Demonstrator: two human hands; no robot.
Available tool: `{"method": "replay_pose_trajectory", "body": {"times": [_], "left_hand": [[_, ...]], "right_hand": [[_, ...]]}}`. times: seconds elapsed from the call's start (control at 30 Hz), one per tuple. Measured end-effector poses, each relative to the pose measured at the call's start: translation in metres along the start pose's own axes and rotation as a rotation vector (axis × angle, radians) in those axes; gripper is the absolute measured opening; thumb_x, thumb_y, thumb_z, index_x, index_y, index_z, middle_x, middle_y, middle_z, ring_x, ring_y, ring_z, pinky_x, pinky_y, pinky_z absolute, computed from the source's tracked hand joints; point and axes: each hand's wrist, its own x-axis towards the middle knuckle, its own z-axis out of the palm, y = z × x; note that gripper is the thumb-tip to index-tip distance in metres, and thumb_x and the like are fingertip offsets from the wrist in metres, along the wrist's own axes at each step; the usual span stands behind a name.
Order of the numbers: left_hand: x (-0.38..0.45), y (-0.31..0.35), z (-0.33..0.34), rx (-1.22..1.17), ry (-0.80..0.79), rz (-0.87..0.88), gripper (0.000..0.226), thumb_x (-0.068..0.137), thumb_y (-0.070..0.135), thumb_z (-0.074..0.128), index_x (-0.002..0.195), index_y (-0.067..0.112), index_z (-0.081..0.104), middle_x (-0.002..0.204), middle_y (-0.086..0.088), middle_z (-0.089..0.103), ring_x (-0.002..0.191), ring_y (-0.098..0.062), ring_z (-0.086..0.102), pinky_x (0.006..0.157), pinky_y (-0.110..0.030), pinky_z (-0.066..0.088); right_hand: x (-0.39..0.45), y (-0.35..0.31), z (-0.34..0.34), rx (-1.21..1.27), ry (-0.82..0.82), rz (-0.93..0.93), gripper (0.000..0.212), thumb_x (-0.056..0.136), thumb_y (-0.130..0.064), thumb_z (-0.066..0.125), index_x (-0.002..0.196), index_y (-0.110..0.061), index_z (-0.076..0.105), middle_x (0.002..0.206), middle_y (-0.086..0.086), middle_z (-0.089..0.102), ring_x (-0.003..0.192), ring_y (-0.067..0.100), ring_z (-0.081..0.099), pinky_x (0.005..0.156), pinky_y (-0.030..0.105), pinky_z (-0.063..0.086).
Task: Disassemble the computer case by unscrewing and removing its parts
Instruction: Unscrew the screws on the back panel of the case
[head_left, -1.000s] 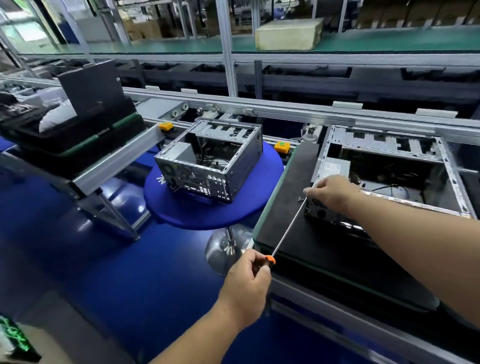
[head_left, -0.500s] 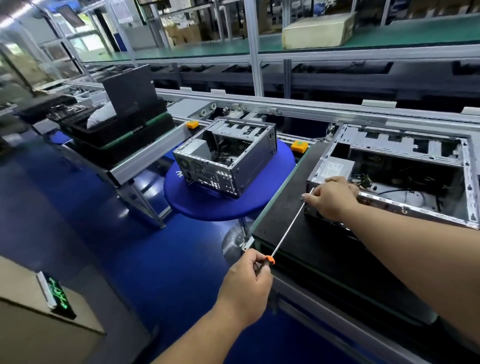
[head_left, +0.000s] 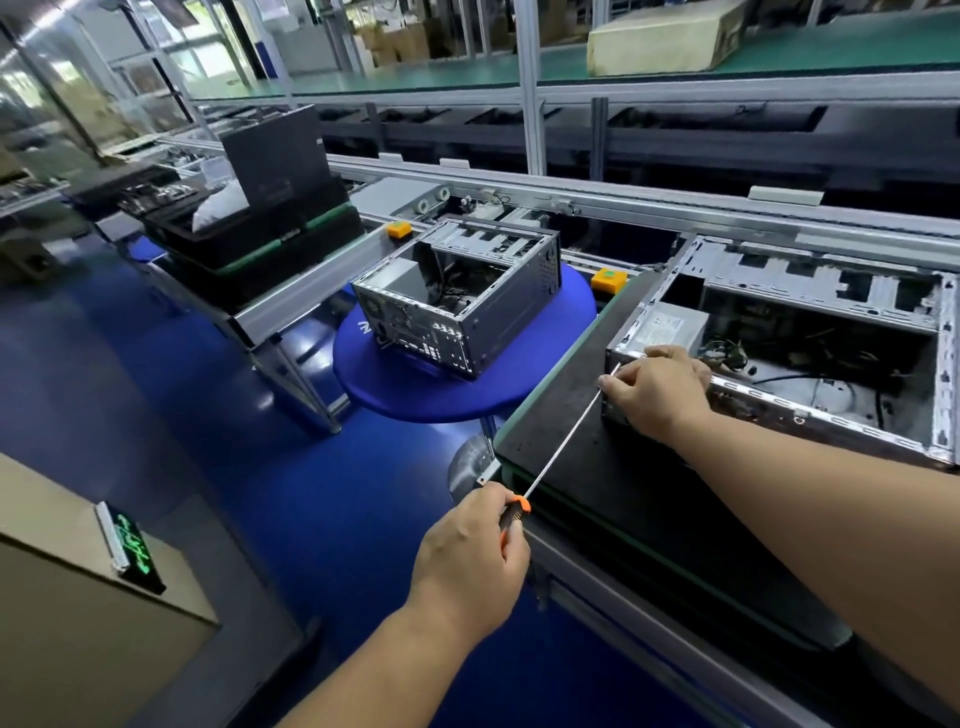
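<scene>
An open metal computer case (head_left: 831, 415) lies on its side on a black mat (head_left: 561, 431) at the right, with cables and a grey power supply (head_left: 670, 325) inside. My left hand (head_left: 467, 561) grips the orange and black handle of a long screwdriver (head_left: 561, 441). Its thin shaft runs up and right to the case's near left corner. My right hand (head_left: 660, 392) rests on that corner and pinches the shaft near its tip, hiding the tip and the screw.
A second open case (head_left: 457, 306) sits on a round blue table (head_left: 415, 395) to the left. Behind it runs a conveyor rail (head_left: 623, 200) with orange blocks. A black box stack (head_left: 260, 228) stands far left, a cardboard box with a green display (head_left: 130, 545) lower left.
The view has swung left and closer, bringing the cardboard box into sight. Both hands keep their hold on the screwdriver at the case's corner.
</scene>
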Motion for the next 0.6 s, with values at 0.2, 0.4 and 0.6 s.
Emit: {"method": "replay_pose_trajectory", "body": {"times": [0.2, 0.4, 0.6], "left_hand": [[-0.007, 0.009, 0.005, 0.201, 0.051, 0.060, 0.023, 0.108, 0.034, 0.045, 0.127, 0.026, 0.055, 0.107, 0.012, 0.057, 0.090, -0.011, 0.055, 0.085, -0.029, 0.051], [0.004, 0.007, -0.005, -0.090, 0.009, -0.181, 0.019, 0.110, 0.037, 0.046, 0.120, 0.034, 0.062, 0.109, 0.018, 0.058, 0.095, -0.006, 0.059, 0.084, -0.028, 0.051], [0.009, -0.003, -0.001, -0.215, -0.089, -0.217, 0.016, 0.109, 0.037, 0.047, 0.107, 0.037, 0.063, 0.088, 0.012, 0.060, 0.076, -0.007, 0.056, 0.069, -0.027, 0.049]], "right_hand": [[-0.002, 0.003, -0.001, 0.030, 0.003, -0.036, 0.037, 0.097, -0.056, 0.057, 0.072, -0.037, 0.077, 0.071, -0.023, 0.065, 0.135, 0.014, 0.034, 0.087, 0.023, 0.007], [-0.005, 0.016, 0.001, -0.064, -0.040, -0.116, 0.034, 0.094, -0.052, 0.060, 0.066, -0.036, 0.071, 0.081, -0.024, 0.065, 0.143, 0.014, 0.028, 0.104, 0.032, 0.007], [-0.007, 0.015, 0.002, -0.093, -0.063, -0.135, 0.032, 0.093, -0.052, 0.059, 0.069, -0.036, 0.073, 0.078, -0.026, 0.063, 0.145, 0.016, 0.023, 0.110, 0.038, 0.006]]}}
